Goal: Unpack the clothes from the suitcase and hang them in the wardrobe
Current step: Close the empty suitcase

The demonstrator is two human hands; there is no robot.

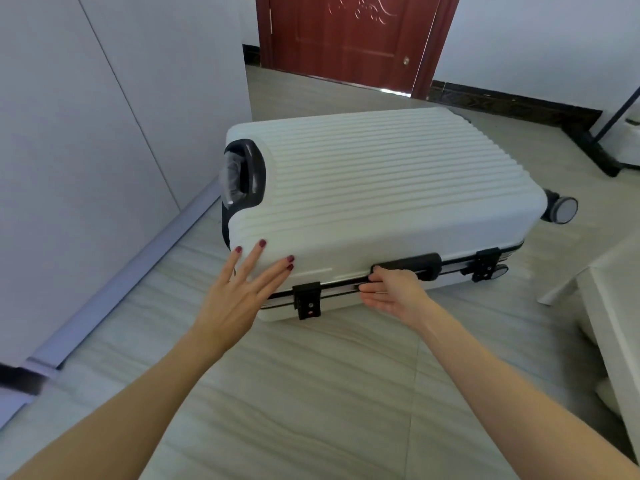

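Head view: left hand (239,292) rests flat on closed suitcase (381,188); right hand (391,289) touches its seam, fingers straight.

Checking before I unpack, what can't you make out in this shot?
- Clothes: hidden inside the closed suitcase, head view.
- Latches: too small to tell whether locked.
- Right hand fingertips: tucked at the seam.
- Black stand: cut off by the right edge.

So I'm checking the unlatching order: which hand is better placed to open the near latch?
Probably the left hand: it rests spread on the suitcase corner beside the near latch. The right hand is at the side handle.
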